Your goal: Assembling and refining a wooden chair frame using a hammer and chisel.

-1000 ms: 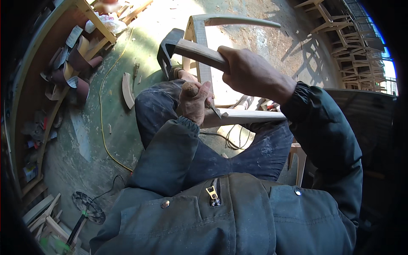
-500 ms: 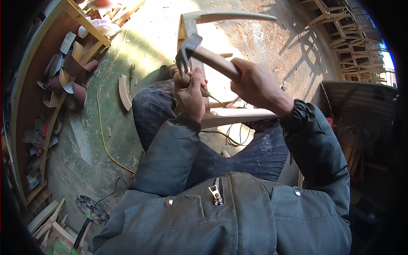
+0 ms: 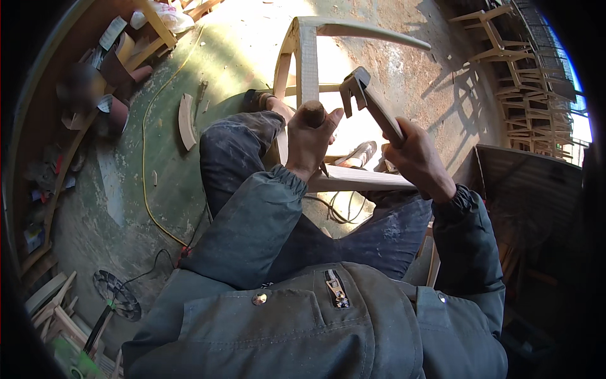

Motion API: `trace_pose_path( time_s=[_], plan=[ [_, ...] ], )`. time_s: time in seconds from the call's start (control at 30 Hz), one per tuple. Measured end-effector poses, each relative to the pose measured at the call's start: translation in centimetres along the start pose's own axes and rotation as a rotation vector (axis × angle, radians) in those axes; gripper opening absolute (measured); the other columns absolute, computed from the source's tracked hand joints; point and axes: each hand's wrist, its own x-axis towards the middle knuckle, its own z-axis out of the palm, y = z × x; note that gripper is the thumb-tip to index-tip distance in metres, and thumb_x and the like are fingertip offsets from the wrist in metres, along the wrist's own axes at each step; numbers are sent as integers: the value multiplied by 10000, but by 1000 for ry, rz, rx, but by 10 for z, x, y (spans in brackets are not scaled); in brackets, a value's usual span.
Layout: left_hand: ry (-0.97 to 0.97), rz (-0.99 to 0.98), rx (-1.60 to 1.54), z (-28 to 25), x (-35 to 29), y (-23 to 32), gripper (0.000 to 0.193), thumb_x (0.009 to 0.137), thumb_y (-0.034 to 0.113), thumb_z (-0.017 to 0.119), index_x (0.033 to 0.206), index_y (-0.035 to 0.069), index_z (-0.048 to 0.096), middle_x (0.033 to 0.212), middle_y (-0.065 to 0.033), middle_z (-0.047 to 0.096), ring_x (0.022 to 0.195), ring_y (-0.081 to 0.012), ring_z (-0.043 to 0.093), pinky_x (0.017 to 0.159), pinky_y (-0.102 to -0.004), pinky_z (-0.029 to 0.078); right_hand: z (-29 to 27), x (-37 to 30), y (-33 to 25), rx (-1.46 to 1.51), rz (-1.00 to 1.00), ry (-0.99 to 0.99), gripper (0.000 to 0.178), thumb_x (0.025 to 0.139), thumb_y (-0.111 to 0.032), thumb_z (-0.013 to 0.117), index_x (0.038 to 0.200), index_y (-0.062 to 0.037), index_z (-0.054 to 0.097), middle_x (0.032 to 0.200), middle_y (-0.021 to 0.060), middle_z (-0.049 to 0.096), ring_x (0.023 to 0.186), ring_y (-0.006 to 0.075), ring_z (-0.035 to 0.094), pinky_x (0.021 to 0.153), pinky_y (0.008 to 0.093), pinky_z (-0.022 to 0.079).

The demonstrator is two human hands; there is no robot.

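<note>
My right hand (image 3: pixel 420 161) is wrapped round the wooden handle of a hammer (image 3: pixel 382 116), whose dark metal head hangs in the air, apart from my other hand. My left hand (image 3: pixel 308 146) is closed round a chisel (image 3: pixel 311 114); its round wooden butt points up and its narrow metal end shows below the fist. Under and beyond the hands stands a pale wooden chair frame (image 3: pixel 308 60) with a curved rail reaching right. Its near rail (image 3: pixel 363 180) lies across between my knees. Where exactly the chisel's edge touches the frame is hidden by my hand.
A curved wooden piece (image 3: pixel 186 122) and a slim tool (image 3: pixel 202 90) lie on the floor at left, beside a yellow cord (image 3: pixel 145 145). Sandpaper rolls (image 3: pixel 117 66) fill a wooden shelf. Stacked chair frames (image 3: pixel 524 88) stand far right. Bare feet in sandals rest near the frame.
The hammer head has moved right, away from the chisel butt, and the right hand has shifted right and down. The left fist has turned, with the chisel now more upright.
</note>
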Motion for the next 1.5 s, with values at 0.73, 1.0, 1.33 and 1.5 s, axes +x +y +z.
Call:
trace_pose_path(
  time_s=[0.73,1.0,1.33,1.5],
  plan=[
    [104,163,202,-1,-10,-14,257,930,200,774,841,33,601,638,-8,564,554,-87,520,532,-282,458,-44,32,-105,289,-501,211,73,934,-60,649,945,-55,577,604,-12,490,502,75,460,506,291,415],
    [90,-12,-44,-20,-24,-4,243,935,204,764,784,70,630,635,6,621,541,-54,568,485,-229,441,-52,49,-124,-534,-545,88,97,889,-84,680,926,-36,603,617,53,569,570,192,595,582,361,485],
    [25,-21,-131,-31,-28,-40,234,944,119,742,805,72,560,656,-21,581,575,-115,571,535,-245,464,-25,44,-114,-951,-495,-287,146,992,-88,538,926,-105,668,634,40,596,492,139,486,524,364,453],
    [64,3,-243,-27,-36,-21,219,945,108,738,795,74,582,665,-35,597,625,-131,599,695,-319,533,-18,35,-133,-44,-508,202,128,908,-139,622,955,-21,604,699,162,630,630,339,649,620,485,499]
  ],
)
